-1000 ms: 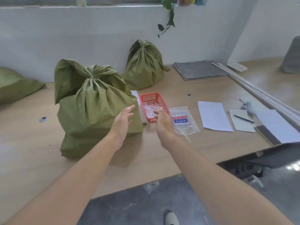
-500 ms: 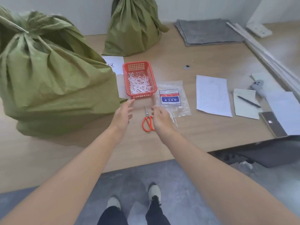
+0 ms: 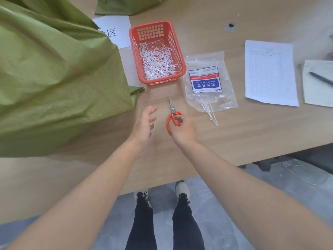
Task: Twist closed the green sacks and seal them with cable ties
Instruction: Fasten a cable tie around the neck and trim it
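The right hand (image 3: 183, 129) is curling its fingers round the loops of a pair of orange-handled steel scissors (image 3: 172, 110), whose closed blades are pointing away from the person toward a red plastic mesh basket (image 3: 162, 82); whether the scissors are resting on the light wooden table (image 3: 234, 134) or are just off it cannot be told. The left hand (image 3: 144, 123) is hovering just beside them, released, its fingers loose and holding nothing. A large olive-green woven sack (image 3: 54, 78) is sitting on the table to the left, its lower corner lying near the basket, and a second green sack (image 3: 126, 6) is showing at the top edge. Short white plastic strips (image 3: 156, 62) are lying heaped in the basket. Just right of it, a clear plastic bag with a blue-and-red label (image 3: 207, 80) is holding white nylon cable ties (image 3: 210, 112), several poking out of its near end. A printed white sheet (image 3: 270, 73) is lying farther right.
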A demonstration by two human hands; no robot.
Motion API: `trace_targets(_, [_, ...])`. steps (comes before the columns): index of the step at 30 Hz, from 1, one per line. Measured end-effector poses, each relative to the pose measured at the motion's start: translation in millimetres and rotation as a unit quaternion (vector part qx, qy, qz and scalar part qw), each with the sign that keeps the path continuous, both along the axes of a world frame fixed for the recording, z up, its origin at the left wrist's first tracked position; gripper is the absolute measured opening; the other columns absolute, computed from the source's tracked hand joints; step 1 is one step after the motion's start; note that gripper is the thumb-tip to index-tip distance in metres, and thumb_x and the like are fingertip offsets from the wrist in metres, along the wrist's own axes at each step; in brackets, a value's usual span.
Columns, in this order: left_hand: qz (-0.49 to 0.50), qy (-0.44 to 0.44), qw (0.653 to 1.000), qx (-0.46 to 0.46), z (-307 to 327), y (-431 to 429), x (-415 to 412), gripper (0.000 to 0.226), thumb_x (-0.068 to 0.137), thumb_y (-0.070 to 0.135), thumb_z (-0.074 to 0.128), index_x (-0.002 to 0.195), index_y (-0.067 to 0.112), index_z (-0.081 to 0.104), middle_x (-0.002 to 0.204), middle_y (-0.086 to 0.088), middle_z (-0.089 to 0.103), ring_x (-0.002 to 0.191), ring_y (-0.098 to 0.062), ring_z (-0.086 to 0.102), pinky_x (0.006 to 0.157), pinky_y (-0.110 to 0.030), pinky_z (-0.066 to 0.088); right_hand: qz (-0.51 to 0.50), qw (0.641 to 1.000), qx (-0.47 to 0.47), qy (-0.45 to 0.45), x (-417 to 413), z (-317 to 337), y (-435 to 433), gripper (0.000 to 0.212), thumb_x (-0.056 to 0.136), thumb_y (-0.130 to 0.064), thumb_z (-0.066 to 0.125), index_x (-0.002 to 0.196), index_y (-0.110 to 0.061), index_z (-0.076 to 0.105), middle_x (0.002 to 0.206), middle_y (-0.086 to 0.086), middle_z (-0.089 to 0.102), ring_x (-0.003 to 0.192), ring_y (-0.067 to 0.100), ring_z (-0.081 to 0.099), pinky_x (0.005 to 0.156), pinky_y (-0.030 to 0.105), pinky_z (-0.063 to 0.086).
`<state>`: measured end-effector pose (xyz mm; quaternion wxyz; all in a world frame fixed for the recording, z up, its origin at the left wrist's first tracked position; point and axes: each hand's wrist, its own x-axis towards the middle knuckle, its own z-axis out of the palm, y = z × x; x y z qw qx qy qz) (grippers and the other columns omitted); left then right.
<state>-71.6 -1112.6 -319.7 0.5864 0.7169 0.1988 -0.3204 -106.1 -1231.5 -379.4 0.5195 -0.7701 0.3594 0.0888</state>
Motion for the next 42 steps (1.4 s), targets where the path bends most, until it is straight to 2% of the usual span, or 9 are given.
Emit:
trace_targets(4, [0.001,0.01,1.0,0.0,-21,6,10,0.05,0.106,0.05,0.028,0.141,0.031,0.058,0.145,-0.005,0.055,0.135,-0.026,0.048,0.115,-0.041,0.032,0.003,0.996,-0.084,0.021,11,-30,2,0.025,0.091,-0.024,0.069,0.116,-0.02,0.069,0.127,0.003,0.062,0.108,0.015,0.062,0.083,0.014,0.036])
trace_targets(10, [-0.003,-0.015,1.0,0.001,-30,11,20,0.048,0.108,0.04,0.03,0.143,0.018,0.056,0.146,-0.001,0.056,0.125,-0.017,0.053,0.089,-0.025,0.039,-0.005,0.987,-0.145,0.074,22,-41,-3,0.028,0.083,-0.011,0.08,0.098,-0.021,0.059,0.109,0.003,0.067,0.107,0.024,0.061,0.083,0.028,0.04])
trace_targets(14, [-0.007,-0.019,1.0,0.005,-25,8,22,0.047,0.109,0.036,0.031,0.142,0.014,0.056,0.145,-0.004,0.056,0.125,-0.018,0.054,0.082,-0.022,0.041,-0.057,0.992,-0.084,0.082,19,-32,4,0.02,0.088,-0.017,0.071,0.094,-0.023,0.053,0.106,0.002,0.072,0.105,0.023,0.067,0.091,0.036,0.051])
trace_targets(18, [-0.003,-0.031,1.0,0.0,-8,4,22,0.047,0.109,0.036,0.032,0.141,0.012,0.057,0.145,-0.006,0.056,0.129,-0.019,0.052,0.09,-0.025,0.037,-0.116,0.992,0.033,0.047,10,-21,12,0.02,0.087,-0.02,0.071,0.106,-0.014,0.069,0.087,-0.009,0.071,0.086,0.014,0.069,0.076,0.028,0.054])
trace_targets(23, [-0.004,-0.049,0.999,0.0,26,3,19,0.046,0.106,0.044,0.034,0.131,0.021,0.064,0.135,-0.009,0.061,0.127,-0.025,0.054,0.099,-0.034,0.035,-0.17,0.97,0.174,-0.009,14,15,11,0.012,0.088,-0.015,0.074,0.1,-0.017,0.073,0.075,-0.009,0.068,0.066,0.009,0.065,0.061,0.022,0.05])
trace_targets(27, [0.009,-0.082,0.996,-0.013,61,2,13,0.039,0.105,0.045,0.035,0.116,0.027,0.068,0.129,-0.006,0.063,0.121,-0.024,0.056,0.097,-0.035,0.035,-0.161,0.964,0.203,-0.066,16,51,12,0.016,0.087,-0.033,0.081,0.086,-0.02,0.071,0.075,-0.005,0.071,0.07,0.013,0.066,0.062,0.029,0.049])
trace_targets(34, [0.033,-0.157,0.986,-0.051,138,1,-5,0.059,0.088,0.058,0.042,0.121,0.018,0.071,0.121,-0.004,0.069,0.099,-0.018,0.058,0.091,-0.037,0.043,-0.11,0.954,0.236,-0.146,13,126,16,0.013,0.096,-0.019,0.071,0.103,-0.01,0.063,0.08,0.003,0.07,0.067,0.015,0.064,0.052,0.024,0.047])
trace_targets(38, [0.055,-0.191,0.978,-0.07,179,7,-9,0.047,0.105,0.043,0.037,0.123,0.013,0.068,0.111,-0.003,0.068,0.082,-0.011,0.058,0.072,-0.023,0.045,-0.081,0.952,0.233,-0.182,13,170,21,0.014,0.095,-0.024,0.073,0.098,-0.014,0.063,0.087,0.005,0.073,0.072,0.018,0.067,0.054,0.026,0.047])
trace_targets(42, [0.07,-0.229,0.968,-0.081,220,15,-16,0.039,0.105,0.044,0.036,0.111,0.024,0.069,0.101,0.006,0.067,0.093,-0.013,0.059,0.083,-0.028,0.041,-0.047,0.948,0.23,-0.214,12,215,25,0.013,0.097,-0.024,0.071,0.099,-0.014,0.063,0.082,0.0,0.072,0.071,0.016,0.068,0.057,0.026,0.051])
